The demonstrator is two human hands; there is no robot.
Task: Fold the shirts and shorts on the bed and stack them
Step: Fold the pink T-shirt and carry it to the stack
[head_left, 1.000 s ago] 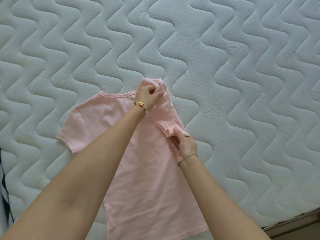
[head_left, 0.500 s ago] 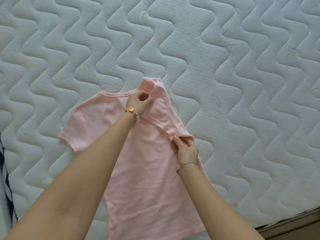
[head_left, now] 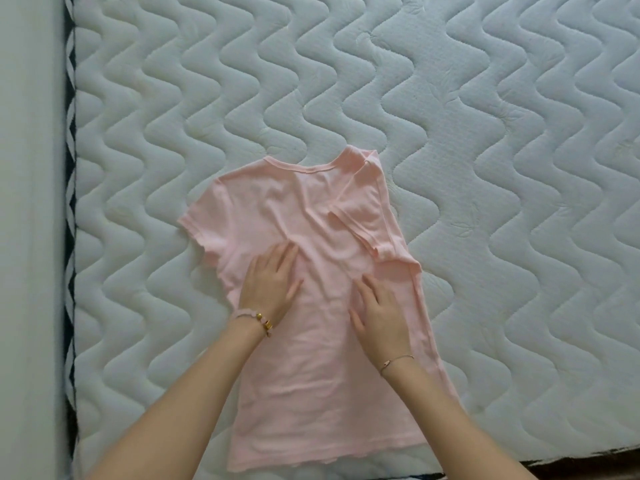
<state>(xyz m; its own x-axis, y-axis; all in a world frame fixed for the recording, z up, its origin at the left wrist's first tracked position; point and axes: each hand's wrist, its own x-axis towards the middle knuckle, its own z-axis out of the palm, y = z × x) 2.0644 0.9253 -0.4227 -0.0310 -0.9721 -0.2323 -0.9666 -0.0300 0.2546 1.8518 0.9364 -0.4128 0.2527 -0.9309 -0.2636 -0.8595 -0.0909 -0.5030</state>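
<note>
Pink short-sleeved shirt (head_left: 311,358) is lying flat on the bed (head_left: 485,168), left of centre and toward the near edge of the mattress. Its long axis is running near-to-far from the person. The collar (head_left: 311,169) is pointing away and the hem (head_left: 325,459) is sitting just short of the near edge. The sleeve on the person's left (head_left: 204,220) is lying spread out sideways. The sleeve on the right (head_left: 360,216) is lying folded inward over the chest, and that side of the body is turned in with it, leaving a straight slanted edge. Fabric is wrinkling across the middle. Left hand (head_left: 272,278) is resting palm-down on the shirt just below the spread sleeve, fingers straight and slightly apart, gripping nothing. Right hand (head_left: 379,313) is resting palm-down on the midsection just below the folded sleeve, fingers straight and pointing away, also gripping nothing. The hands are sitting near each other without touching, with a strip of fabric between them. A beaded bracelet (head_left: 254,315) is sitting on the left wrist and a thin chain (head_left: 396,360) on the right. The mattress is showing white wavy quilting, with dark braided trim (head_left: 71,202) running along its left edge.
</note>
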